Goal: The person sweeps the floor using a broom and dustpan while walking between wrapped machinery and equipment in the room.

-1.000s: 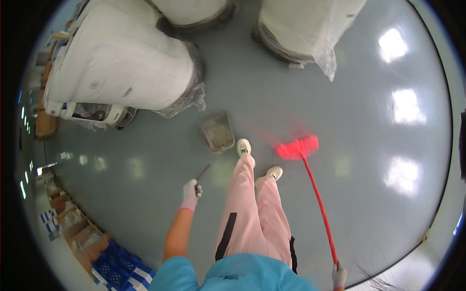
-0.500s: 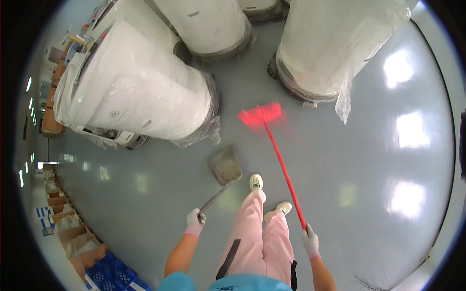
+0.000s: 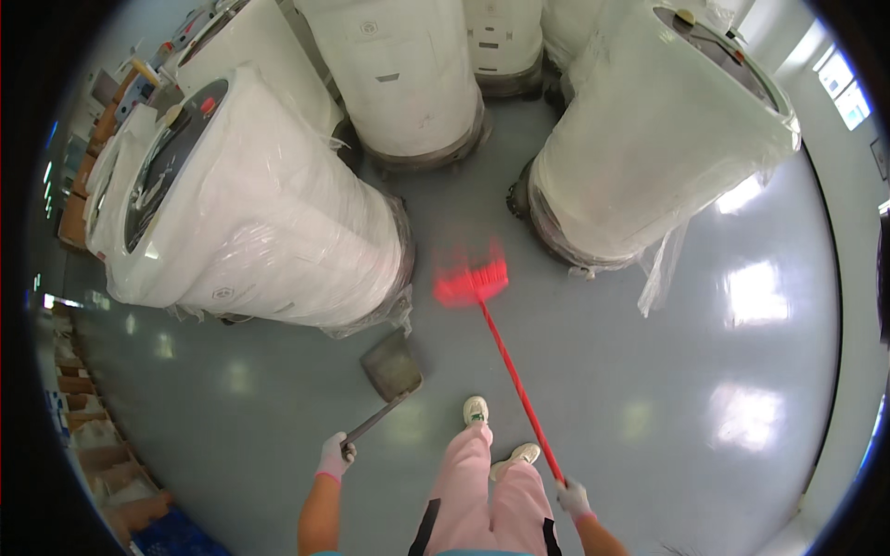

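Dustpan point(image 3: 389, 366) has shifted toward your 11 o'clock, nearer the wrapped machine point(image 3: 278, 204); left hand point(image 3: 334, 455) clamped on its handle point(image 3: 375, 420). Right hand point(image 3: 575, 499) grips red broom point(image 3: 472, 284), bristles at 12 o'clock; long shafts presumably spare you stooping.

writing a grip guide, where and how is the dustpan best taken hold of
Probably the near end of its slim grey handle, coming from the person's side: it slants back from the wide dustpan toward the left hand, which grips that end.
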The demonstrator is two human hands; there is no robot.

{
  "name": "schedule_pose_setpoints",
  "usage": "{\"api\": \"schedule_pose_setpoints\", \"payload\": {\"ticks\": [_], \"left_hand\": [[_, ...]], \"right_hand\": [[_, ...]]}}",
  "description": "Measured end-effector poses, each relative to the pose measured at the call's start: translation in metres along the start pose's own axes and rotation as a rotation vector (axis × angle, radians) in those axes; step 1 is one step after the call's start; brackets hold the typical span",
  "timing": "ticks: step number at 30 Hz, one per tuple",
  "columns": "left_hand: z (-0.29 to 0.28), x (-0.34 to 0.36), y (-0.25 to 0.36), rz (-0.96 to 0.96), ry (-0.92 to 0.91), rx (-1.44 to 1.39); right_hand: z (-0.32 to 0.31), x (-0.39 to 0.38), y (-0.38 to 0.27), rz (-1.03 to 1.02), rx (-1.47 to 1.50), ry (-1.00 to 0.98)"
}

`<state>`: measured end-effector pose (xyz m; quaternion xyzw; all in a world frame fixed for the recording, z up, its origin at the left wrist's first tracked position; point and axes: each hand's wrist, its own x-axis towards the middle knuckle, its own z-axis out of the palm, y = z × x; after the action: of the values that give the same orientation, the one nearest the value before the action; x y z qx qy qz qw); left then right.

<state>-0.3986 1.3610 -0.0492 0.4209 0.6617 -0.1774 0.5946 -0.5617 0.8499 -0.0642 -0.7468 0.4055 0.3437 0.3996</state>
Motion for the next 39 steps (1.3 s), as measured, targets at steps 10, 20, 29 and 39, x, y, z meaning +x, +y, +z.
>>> {"api": "schedule_pose_setpoints", "payload": {"ticks": [10,20,29,39], "left_hand": [[0.017,-0.005,0.013,0.221,-0.139,0.62],[0.173,-0.121,0.13,1.526,-0.043,1.048],[0.457,-0.287,0.336,2.107,-0.135,0.756],[0.624,-0.288,0.39,1.794,-0.407,0.834]], "right_hand": [[-0.054,-0.085,-0.02,-0.036,-0.322,-0.075],[-0.095,0.042,-0.254,-0.371,-0.14,0.385],[-0.171,0.142,-0.442,-0.443,-0.011,0.321],[-0.17,0.294,-0.621,-0.277,0.956,-0.159]]}}
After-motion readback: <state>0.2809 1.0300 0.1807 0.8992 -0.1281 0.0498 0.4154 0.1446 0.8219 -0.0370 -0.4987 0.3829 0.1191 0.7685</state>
